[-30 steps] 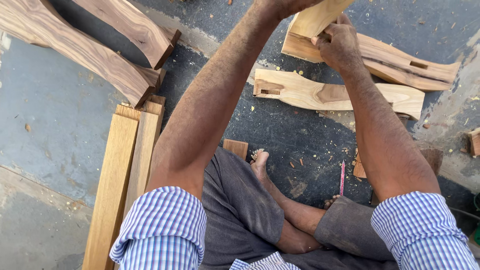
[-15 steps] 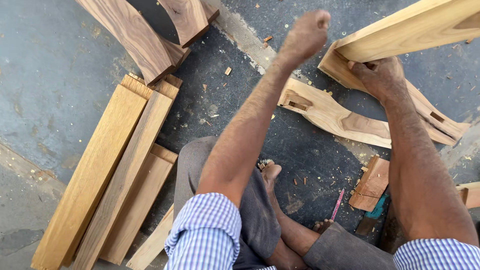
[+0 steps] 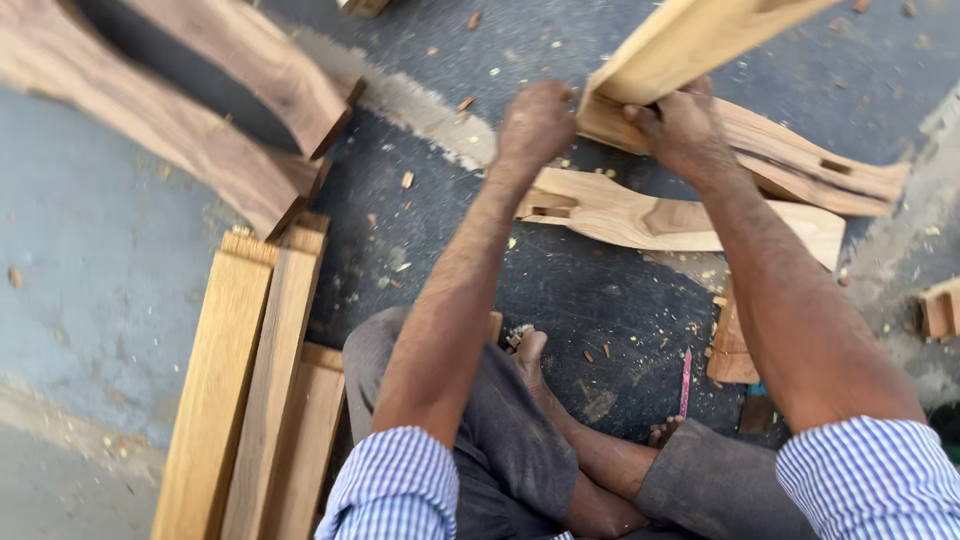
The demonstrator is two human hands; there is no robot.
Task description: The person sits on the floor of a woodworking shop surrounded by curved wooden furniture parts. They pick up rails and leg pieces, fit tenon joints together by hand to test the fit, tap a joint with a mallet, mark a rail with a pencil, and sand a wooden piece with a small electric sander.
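Note:
I sit cross-legged on a dark floor. My right hand grips the lower end of a pale wooden plank that slants up toward the top right. My left hand is a closed fist just left of the plank's end, with nothing visible in it. Under both hands lie two curved, carved wooden pieces, the near one with a mortise slot at its left end, the far one partly under the plank.
Several straight light planks lie by my left knee. Two dark curved timbers lie at top left. A small wood block, a pink pencil and wood chips lie by my right leg. Another block sits at the right edge.
My left fist has come down from a raised position to beside the plank's end. The view has shifted, and my right hand still holds the plank.

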